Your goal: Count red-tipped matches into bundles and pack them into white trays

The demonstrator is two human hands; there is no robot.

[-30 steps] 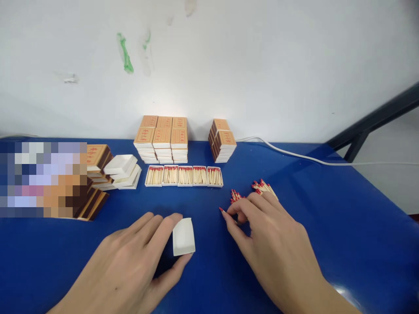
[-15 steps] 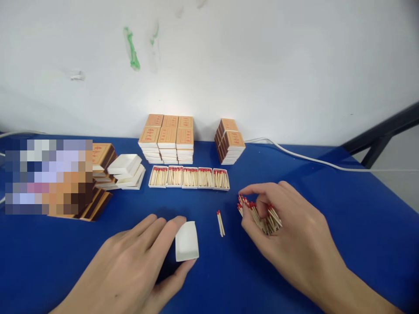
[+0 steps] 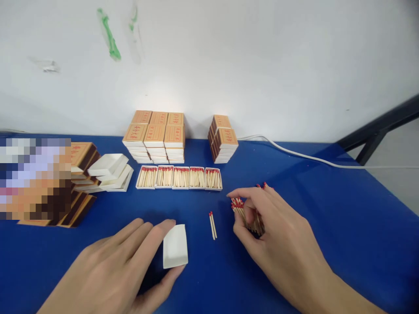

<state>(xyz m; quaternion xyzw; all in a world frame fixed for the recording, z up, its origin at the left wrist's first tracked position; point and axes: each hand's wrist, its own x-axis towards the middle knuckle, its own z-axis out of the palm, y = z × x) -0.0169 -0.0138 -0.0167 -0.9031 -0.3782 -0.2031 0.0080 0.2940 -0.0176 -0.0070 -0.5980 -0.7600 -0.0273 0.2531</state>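
My left hand (image 3: pixel 124 266) holds an empty white matchbox tray (image 3: pixel 175 246) between thumb and fingers on the blue table (image 3: pixel 327 218). My right hand (image 3: pixel 275 235) is curled round a bundle of red-tipped matches (image 3: pixel 244 211), pinching them together just above the table. Two loose matches (image 3: pixel 212 225) lie between the tray and my right hand.
A row of several filled trays (image 3: pixel 179 177) lies ahead. Behind it stand stacks of closed matchboxes (image 3: pixel 154 136) and a smaller stack (image 3: pixel 223 144). Empty white trays (image 3: pixel 111 172) and brown sleeves (image 3: pixel 80 203) are piled at the left. A white cable (image 3: pixel 294 153) runs along the back right.
My right hand left two matches on the table, moved right and gathered a bundle of matches. My left hand has stayed on the white tray.
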